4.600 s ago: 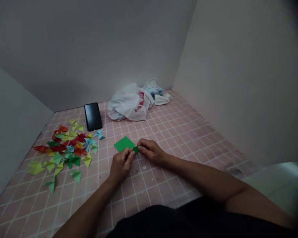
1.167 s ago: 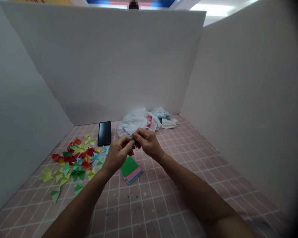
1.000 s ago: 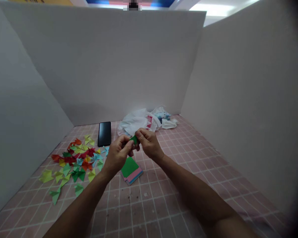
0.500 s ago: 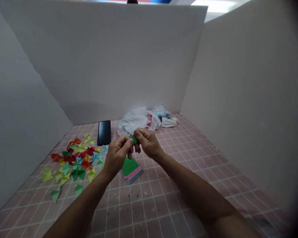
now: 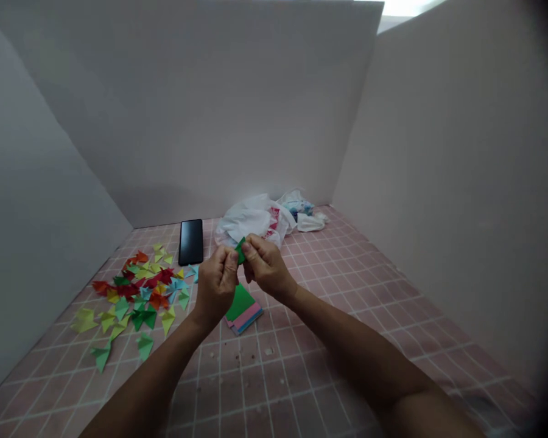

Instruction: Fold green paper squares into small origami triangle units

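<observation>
A small folded piece of green paper (image 5: 240, 250) is pinched between my two hands above the table. My left hand (image 5: 218, 280) is closed, its thumb pressing the paper's left side. Closed too, my right hand (image 5: 269, 267) grips the other side between thumb and fingers. Below them lies a stack of square paper (image 5: 241, 304), green on top with pink and blue edges showing. To the left spreads a loose pile of folded paper pieces (image 5: 144, 316) in red, orange, yellow, green and light blue. My fingers hide part of the held paper.
A black phone (image 5: 191, 242) lies behind the folded pieces. White crumpled plastic bags (image 5: 251, 219) and a blue-and-white packet (image 5: 299, 205) rest against the back panel (image 5: 237, 109). Pale panels stand left and right around the pink checked tablecloth (image 5: 347, 286).
The green paper has turned more upright and its tip now shows above my fingers. My left fingers have curled in tighter. The view has tilted slightly down.
</observation>
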### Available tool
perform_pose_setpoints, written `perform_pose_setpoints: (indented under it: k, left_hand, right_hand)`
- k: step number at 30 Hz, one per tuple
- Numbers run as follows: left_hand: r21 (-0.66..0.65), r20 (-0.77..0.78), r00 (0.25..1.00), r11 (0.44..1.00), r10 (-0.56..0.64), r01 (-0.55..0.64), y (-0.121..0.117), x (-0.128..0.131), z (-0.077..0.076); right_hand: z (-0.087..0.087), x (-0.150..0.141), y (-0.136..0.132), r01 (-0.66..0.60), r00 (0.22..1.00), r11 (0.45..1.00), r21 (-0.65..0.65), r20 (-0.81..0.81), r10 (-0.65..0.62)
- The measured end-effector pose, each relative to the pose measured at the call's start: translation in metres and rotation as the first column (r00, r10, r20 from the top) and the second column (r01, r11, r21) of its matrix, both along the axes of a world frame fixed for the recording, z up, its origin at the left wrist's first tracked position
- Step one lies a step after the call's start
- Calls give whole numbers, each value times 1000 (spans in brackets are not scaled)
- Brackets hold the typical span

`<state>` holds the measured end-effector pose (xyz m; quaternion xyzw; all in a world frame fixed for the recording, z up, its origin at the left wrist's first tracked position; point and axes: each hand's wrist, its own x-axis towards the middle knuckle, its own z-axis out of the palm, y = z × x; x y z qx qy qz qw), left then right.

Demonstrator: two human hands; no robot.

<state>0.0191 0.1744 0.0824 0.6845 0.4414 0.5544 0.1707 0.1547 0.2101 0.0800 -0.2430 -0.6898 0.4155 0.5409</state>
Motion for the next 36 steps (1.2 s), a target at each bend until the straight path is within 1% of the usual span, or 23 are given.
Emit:
perform_pose_setpoints:
  k: [1,3,6,8,9,10,12,14,16,18,19,20,22,24,26,27,29,30,32,33,34,36]
  left_hand:
    - [11,4,1000,1000,13,-13,0,1,-1]
    - [-17,54,999,1000,3,-2,-2,4,-1]
    - [-99,180,979,989,-92,111,-4,7,2]
    - [-123,253,958,978,-132,167,-5,7,3]
    - [-127,267,954,977,-133,171,-5,6,4]
    - [-122,261,958,980,-122,158,-5,6,4]
    - [-97,191,979,991,-77,97,-5,5,3]
    - [-68,101,994,997,-34,41,-4,5,1]
    - [-57,63,998,998,-20,24,-3,6,0]
    - [-70,73,996,996,-43,48,-2,6,-1]
    - [-81,84,995,994,-60,66,-2,7,-1]
    - [-90,97,993,992,-74,83,-2,7,-1]
    - [-94,123,990,992,-72,84,-2,7,-1]
    - [-73,156,988,997,-9,21,-2,8,-2]
    - [-53,213,975,997,64,-54,-2,9,-2]
    - [-50,245,966,997,77,-67,-2,9,-2]
    - [-58,287,957,998,44,-28,-1,8,-1]
    - [-67,281,960,998,9,10,-1,8,-1]
    - [-85,221,975,995,-34,54,-1,6,0]
    - [-91,186,982,995,-34,52,-1,5,0]
    - [-92,160,987,995,-28,43,-2,5,1]
    - [-91,156,988,995,-20,35,-2,4,3]
  right_hand:
    - [0,0,0,20,1000,1000,9,0,-20]
    - [1,1,-1,26,1000,999,23,17,-26]
    - [6,1,-3,1,995,998,66,99,-8]
    - [8,-1,-5,-68,994,997,29,84,66]
    - [9,-2,-5,-103,993,995,-9,56,103]
    - [9,-2,-5,-123,992,991,-43,26,124]
    - [8,-3,-5,-136,991,987,-91,-18,135]
    - [8,-2,-5,-119,993,988,-95,-9,119]
    - [8,0,-4,-81,996,994,-76,32,83]
    - [10,3,-2,-25,997,998,-58,67,28]
    - [10,4,-2,-16,997,998,-60,70,20]
    - [11,5,-1,-26,998,997,-70,61,31]
    - [10,4,1,-94,995,990,-107,27,98]
    - [8,1,1,-142,990,982,-127,8,144]
    - [6,-2,-1,-147,988,983,-108,23,150]
    - [6,-3,-2,-140,989,986,-87,37,144]
    - [7,-2,-4,-108,992,994,-31,68,110]
    - [8,-1,-4,-59,994,998,24,97,56]
    - [9,3,-4,43,987,991,127,147,-62]
    - [10,4,-4,71,983,987,142,159,-94]
    - [10,5,-3,78,981,988,131,166,-100]
    - [8,5,-1,28,989,999,45,144,-35]
